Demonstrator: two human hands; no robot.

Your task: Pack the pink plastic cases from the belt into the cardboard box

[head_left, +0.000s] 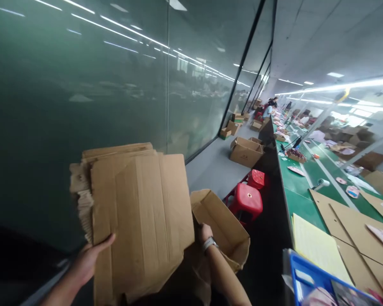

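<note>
At the left, the left hand (91,261) is clamped on the side of a stack of flattened cardboard (143,212), thumb across the front, probably so the loose sheets press together and do not slide apart. The stack stands tilted before the person, its left edge torn and ragged. Well apart from that hand, the right hand (205,232), with a watch (210,243) at the wrist, is curled on the near edge of an empty box (230,225); the rim likely gives the easiest hold. Farther right, red stools (247,199) stand beside the worktop (293,178), presumably as seats for it. On the worktop, yellow paper (319,246) lies beside flat brown boards (354,225), and a blue tray (292,272) seems to gather small items.

Counted in the same order: one stack, its sheets too tightly layered to number; one held box; two stools; one pile of paper; several boards, partly overlapping; one tray.
</note>
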